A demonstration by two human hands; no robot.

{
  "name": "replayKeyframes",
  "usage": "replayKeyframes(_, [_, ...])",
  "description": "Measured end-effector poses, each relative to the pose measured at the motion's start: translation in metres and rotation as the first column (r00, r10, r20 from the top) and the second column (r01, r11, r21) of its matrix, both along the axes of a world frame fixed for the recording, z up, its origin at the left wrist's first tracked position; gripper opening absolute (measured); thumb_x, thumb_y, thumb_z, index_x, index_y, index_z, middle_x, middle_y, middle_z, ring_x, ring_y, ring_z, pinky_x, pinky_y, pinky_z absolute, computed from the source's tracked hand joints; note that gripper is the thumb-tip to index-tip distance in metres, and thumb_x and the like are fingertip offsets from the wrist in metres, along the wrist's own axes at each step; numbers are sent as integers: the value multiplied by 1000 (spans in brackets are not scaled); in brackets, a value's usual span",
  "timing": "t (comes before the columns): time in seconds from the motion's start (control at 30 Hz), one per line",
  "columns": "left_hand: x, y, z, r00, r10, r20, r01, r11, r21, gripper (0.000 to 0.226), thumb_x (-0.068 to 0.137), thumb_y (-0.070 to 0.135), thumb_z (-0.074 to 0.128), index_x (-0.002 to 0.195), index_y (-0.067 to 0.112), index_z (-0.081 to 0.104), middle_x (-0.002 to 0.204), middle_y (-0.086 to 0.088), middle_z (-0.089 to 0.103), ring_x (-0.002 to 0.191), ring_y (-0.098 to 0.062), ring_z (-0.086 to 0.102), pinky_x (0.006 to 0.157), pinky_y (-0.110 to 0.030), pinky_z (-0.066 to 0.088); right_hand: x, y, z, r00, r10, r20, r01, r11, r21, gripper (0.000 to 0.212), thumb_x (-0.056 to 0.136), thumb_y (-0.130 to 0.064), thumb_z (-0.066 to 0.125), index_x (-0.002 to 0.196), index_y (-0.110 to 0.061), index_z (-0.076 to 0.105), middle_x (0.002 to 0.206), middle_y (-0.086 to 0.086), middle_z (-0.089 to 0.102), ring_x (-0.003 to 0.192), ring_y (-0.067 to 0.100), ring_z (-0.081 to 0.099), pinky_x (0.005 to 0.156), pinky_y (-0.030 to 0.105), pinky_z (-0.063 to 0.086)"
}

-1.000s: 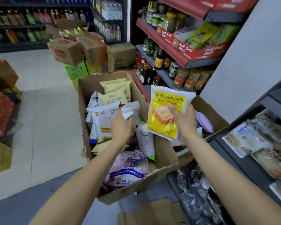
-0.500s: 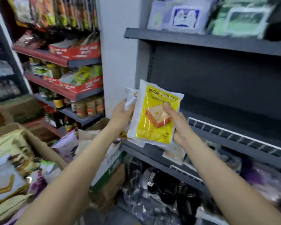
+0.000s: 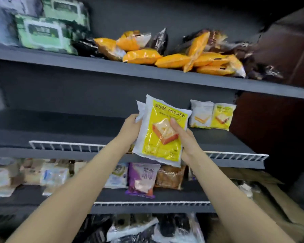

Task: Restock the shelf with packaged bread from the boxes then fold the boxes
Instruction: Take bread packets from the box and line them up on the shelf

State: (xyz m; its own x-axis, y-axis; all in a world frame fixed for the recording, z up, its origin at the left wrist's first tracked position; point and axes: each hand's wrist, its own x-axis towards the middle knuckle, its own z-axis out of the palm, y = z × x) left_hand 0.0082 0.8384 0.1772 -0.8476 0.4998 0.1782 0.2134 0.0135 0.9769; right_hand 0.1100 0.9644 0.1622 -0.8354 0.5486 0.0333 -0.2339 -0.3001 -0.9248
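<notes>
My right hand (image 3: 183,139) grips a yellow and white bread packet (image 3: 158,146) by its right side, thumb across the front. My left hand (image 3: 130,127) holds a second white packet (image 3: 141,109) behind it, mostly hidden. Both packets are raised in front of the dark grey middle shelf (image 3: 77,130), which has a white wire rail (image 3: 65,146) along its front. Two matching bread packets (image 3: 211,116) stand at the right end of that shelf. A cardboard box (image 3: 274,199) lies at the lower right.
The top shelf (image 3: 147,71) holds orange packets (image 3: 174,57) and green packs (image 3: 42,32). The lower shelf (image 3: 147,207) carries mixed bread bags, among them a purple packet (image 3: 141,179). More bags lie in the bottom tier. A dark brown panel (image 3: 288,50) borders the right side.
My view has swung from the box on the floor to face the shelves. Both hands have carried the packets up and right, to the front of the middle shelf.
</notes>
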Motion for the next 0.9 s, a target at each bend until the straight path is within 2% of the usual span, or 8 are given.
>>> replayKeyframes(0.1, [4, 58, 11, 999, -49, 10, 49, 999, -3, 30, 95, 13, 44, 66, 16, 49, 65, 1, 55, 60, -14, 49, 53, -24, 38, 12, 53, 8, 999, -44, -15, 44, 999, 30, 49, 75, -31, 71, 119, -11, 62, 112, 16, 69, 101, 34, 67, 83, 56, 54])
replayKeyframes(0.17, [-1, 95, 12, 997, -66, 27, 66, 998, -7, 26, 95, 17, 44, 71, 13, 54, 66, 0, 57, 62, -16, 53, 55, -26, 40, 14, 90, 10, 996, -86, -17, 87, 994, 67, 40, 82, -30, 67, 118, -13, 61, 111, 16, 69, 100, 32, 67, 83, 54, 55])
replayKeyframes(0.27, [-19, 151, 10, 996, -82, 46, 81, 997, 15, 16, 95, 25, 49, 96, 10, 56, 82, -2, 61, 81, -22, 58, 61, -28, 43, 13, 140, 10, 985, -174, 20, 169, 973, 158, 82, 58, -48, 83, 127, -13, 55, 112, 12, 70, 106, 30, 66, 96, 56, 48])
replayKeyframes(0.3, [-25, 167, 10, 995, -79, 62, 78, 997, 19, 22, 95, 27, 52, 105, 8, 55, 92, -3, 63, 90, -24, 60, 66, -28, 44, 14, 153, 10, 981, -194, 24, 185, 963, 198, 83, 58, -47, 83, 128, -12, 55, 112, 12, 70, 106, 30, 66, 96, 55, 48])
replayKeyframes(0.47, [-52, 240, 2, 998, -60, 28, 59, 998, 26, 45, 94, 30, 55, 129, 4, 48, 129, -10, 55, 120, -26, 52, 85, -26, 37, 15, 236, 11, 919, -395, -14, 393, 908, 145, 22, 85, -21, 68, 103, -12, 63, 102, 15, 69, 88, 31, 69, 80, 49, 56])
replayKeyframes(0.67, [-62, 304, -6, 999, -15, 52, 12, 998, 61, 40, 95, 28, 53, 129, 8, 46, 122, -6, 58, 103, -19, 57, 79, -26, 41, 9, 339, 6, 790, -611, 56, 576, 770, 277, 23, 81, -17, 73, 95, -7, 58, 105, 20, 66, 90, 31, 64, 89, 53, 52])
replayKeyframes(0.77, [-62, 328, -5, 999, 37, -13, -36, 998, 42, 37, 95, 27, 53, 126, 7, 48, 116, -4, 58, 96, -14, 54, 72, -22, 42, 4, 381, 3, 827, -562, 32, 524, 789, 319, 13, 85, -11, 69, 82, -12, 56, 88, 9, 65, 80, 26, 63, 80, 43, 54])
replayKeyframes(0.9, [-59, 355, -5, 995, 63, -79, -62, 998, 14, 32, 96, 27, 52, 123, 9, 51, 107, 2, 56, 91, -9, 53, 61, -10, 42, -9, 427, -3, 886, -463, 10, 434, 839, 329, 20, 86, -12, 67, 101, -5, 56, 82, 4, 63, 73, 20, 62, 70, 34, 53])
